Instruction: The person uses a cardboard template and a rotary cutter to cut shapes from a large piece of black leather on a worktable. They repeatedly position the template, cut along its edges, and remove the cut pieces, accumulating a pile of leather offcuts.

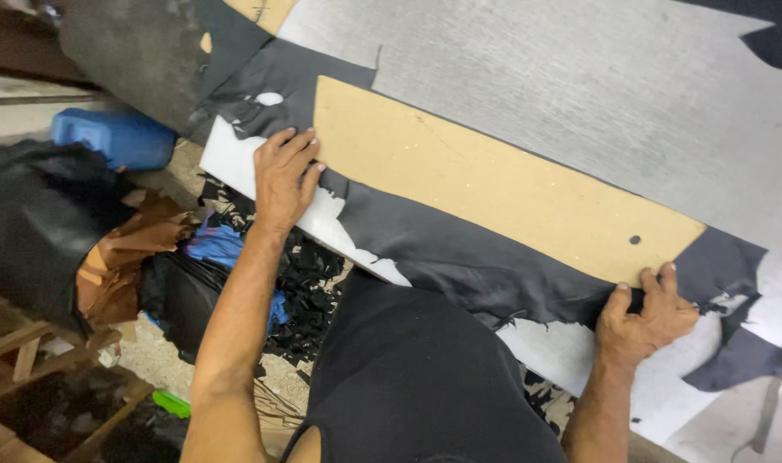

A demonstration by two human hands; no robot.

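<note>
A long tan cardboard pattern (502, 184) lies slanted across the middle of the frame, from the upper middle down to the right. It has one small round hole near its lower right end. It lies on top of a sheet of black leather (459, 249), and the leather lies on a big grey metal table (579, 69) that fills the upper right. The left hand (285, 176), left of the middle, is open and lies flat, with its fingers spread on the black leather right at the upper left corner of the pattern. The right hand (646, 313), in the lower right, is curled shut and grips the edge of the black leather just under the lower right end of the pattern, with the fingertips touching the pattern. The person's black shirt (416, 377) fills the lower middle. Down on the floor at the left, below the table edge, there is a pile of small black scraps (309, 283), some brown leather (121, 257), a blue cloth (215, 244) and a blue plastic can (112, 137). A small green thing (171, 403) lies near the bottom left.
</note>
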